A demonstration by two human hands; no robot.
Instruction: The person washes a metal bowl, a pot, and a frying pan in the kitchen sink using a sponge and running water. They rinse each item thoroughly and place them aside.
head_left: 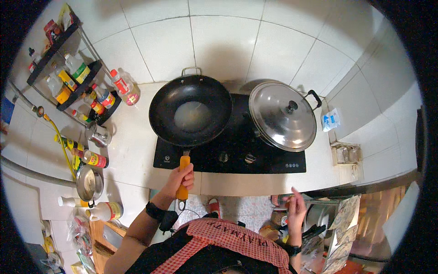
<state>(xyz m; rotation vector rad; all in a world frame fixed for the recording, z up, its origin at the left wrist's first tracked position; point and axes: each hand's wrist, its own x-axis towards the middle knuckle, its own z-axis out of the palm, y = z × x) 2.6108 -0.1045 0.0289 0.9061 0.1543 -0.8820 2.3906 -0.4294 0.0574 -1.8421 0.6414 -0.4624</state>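
My left hand [180, 179] is wrapped around the orange handle [184, 165] of a black wok [163, 106]. The wok rests over the left side of a black glass gas hob [205, 164]. A shallow pool of cloudy liquid [193, 116] covers its bottom. Over the hob's right side stands a pan topped by a domed steel lid [280, 126] with a black knob. My right hand [296, 207] hangs in the air in front of the counter's edge, to the right, holding nothing, its fingers partly spread.
At left, a tiered rack [78, 85] carries several seasoning bottles. An oil bottle [126, 89], a steel mug [98, 134] and a lidded steel pot [87, 181] stand near it. A yellow hose [61, 140] runs alongside. On the right are a white-and-blue packet [330, 120] and a jar holder [347, 154].
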